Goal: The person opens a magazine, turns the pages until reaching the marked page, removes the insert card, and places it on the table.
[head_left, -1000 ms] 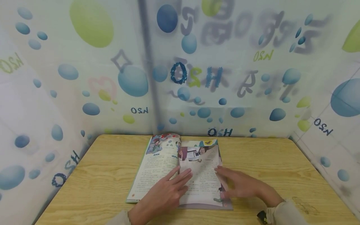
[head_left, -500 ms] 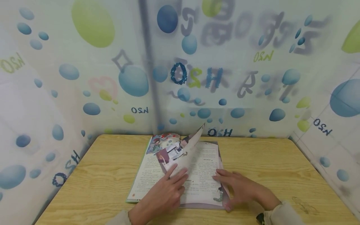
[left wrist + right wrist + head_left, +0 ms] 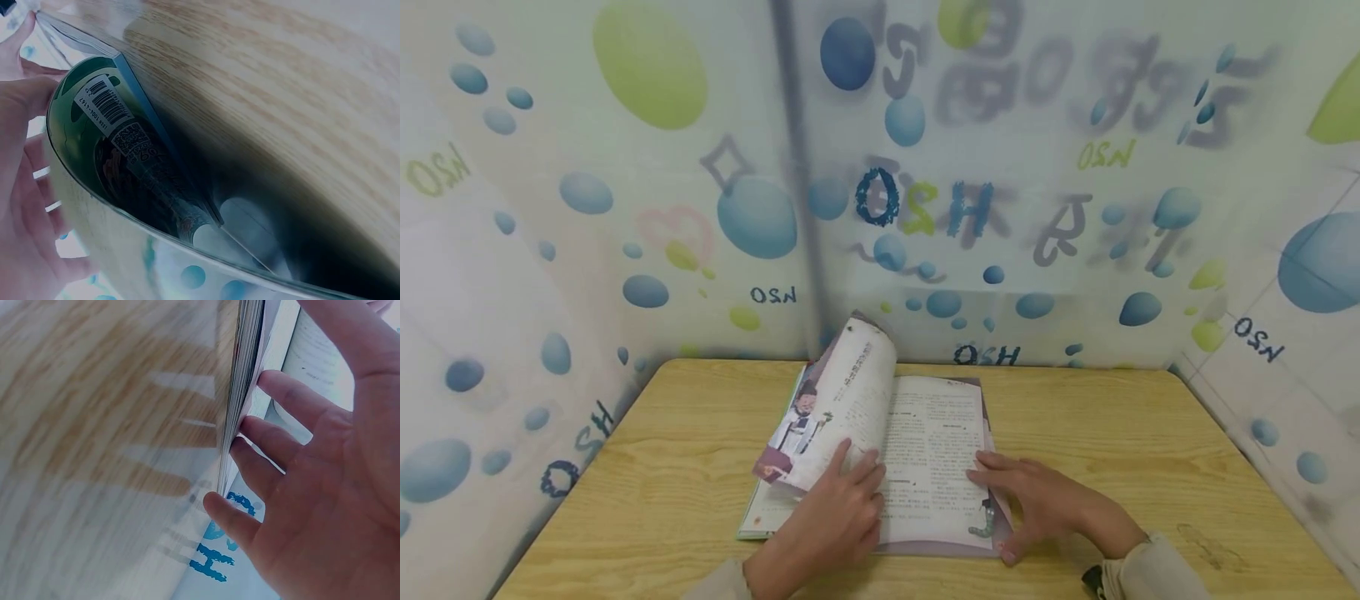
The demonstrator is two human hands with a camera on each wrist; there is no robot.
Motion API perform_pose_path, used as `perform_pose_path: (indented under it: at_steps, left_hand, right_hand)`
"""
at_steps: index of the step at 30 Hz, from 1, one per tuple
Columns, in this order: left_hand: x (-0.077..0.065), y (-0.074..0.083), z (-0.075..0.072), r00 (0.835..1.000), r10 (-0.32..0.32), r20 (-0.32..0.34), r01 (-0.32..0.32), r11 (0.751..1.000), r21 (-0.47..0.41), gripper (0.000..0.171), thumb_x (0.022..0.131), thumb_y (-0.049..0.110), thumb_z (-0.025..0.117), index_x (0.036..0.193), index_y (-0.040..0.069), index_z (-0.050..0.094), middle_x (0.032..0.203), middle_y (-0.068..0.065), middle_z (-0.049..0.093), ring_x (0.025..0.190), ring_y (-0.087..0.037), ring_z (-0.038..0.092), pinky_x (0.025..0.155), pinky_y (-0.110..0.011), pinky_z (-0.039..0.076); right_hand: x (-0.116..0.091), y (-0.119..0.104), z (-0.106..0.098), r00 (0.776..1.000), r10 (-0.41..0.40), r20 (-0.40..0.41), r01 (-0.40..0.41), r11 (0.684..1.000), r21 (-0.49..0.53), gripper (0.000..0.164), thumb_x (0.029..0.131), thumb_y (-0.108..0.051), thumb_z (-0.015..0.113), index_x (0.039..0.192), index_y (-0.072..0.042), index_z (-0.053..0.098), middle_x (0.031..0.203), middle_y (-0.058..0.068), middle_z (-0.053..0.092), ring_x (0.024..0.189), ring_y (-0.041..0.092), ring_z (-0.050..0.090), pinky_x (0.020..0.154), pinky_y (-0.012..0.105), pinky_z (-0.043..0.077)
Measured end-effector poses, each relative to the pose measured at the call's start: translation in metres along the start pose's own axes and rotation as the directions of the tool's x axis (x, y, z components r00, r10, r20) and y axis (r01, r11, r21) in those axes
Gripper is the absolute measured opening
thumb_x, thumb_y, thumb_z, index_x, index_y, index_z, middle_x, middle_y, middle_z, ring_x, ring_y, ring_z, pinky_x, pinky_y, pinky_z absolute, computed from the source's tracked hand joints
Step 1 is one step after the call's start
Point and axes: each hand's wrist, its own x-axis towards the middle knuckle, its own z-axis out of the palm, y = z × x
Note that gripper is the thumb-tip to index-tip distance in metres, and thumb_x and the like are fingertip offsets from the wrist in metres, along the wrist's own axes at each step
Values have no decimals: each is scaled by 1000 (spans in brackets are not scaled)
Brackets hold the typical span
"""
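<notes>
An open magazine (image 3: 932,467) lies on the table, its right-hand page covered in print. One leaf (image 3: 850,392), with a robed figure drawn on it, arches over the left half. My left hand (image 3: 838,508) rests against the lower part of that leaf, fingers extended. The left wrist view shows its fingers (image 3: 37,187) spread behind the curved cover (image 3: 75,147), which bears a barcode label (image 3: 106,103). My right hand (image 3: 1045,504) touches the magazine's right edge, thumb by the lower corner. Its fingertips meet the page edges (image 3: 240,381) in the right wrist view.
The wooden table (image 3: 1112,425) extends to both sides of the magazine. A pale curtain (image 3: 1060,275) printed with blue and green drops stands behind its far edge, and similar panels (image 3: 497,333) flank both sides.
The leaf with the robed figure has swung from the right side over to the left, uncovering a printed page. My left hand stays near the spine; my right thumb has come down to the lower corner.
</notes>
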Motion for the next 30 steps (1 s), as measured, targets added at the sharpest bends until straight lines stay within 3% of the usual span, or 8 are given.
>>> perform_pose_path:
  at_steps: [6,14,21,30]
  left_hand:
    - [-1,-1,2,999,-40,37,40,999,-17,28,82,39,64,82,13,74,108,-6,66,110,-25,56,87,-53,48]
    - [-2,-1,2,992,-93,90,98,993,-58,32,83,39,66,93,11,75,120,-10,65,117,-26,59,74,-52,54]
    - [-2,-2,2,984,-125,126,140,983,-121,32,83,37,66,96,9,73,124,-12,63,118,-28,57,74,-53,54]
    - [-2,-5,-1,967,-138,215,186,957,-222,33,87,35,65,105,8,71,133,-16,57,126,-30,52,80,-57,52]
  right_hand:
    - [0,3,1,1000,-21,-11,21,1000,4,101,64,-66,77,146,-16,46,155,14,31,138,39,33,103,63,31]
    - [0,3,2,998,-49,-30,49,999,2,100,65,-65,77,146,-14,47,154,15,33,138,39,34,101,63,34]
    - [-1,4,1,997,-67,-45,67,998,-8,100,65,-65,77,145,-13,48,154,14,33,138,38,35,101,61,35]
    - [0,2,-1,999,-26,-31,26,1000,17,99,66,-65,76,145,-14,48,155,11,33,139,36,34,103,60,35]
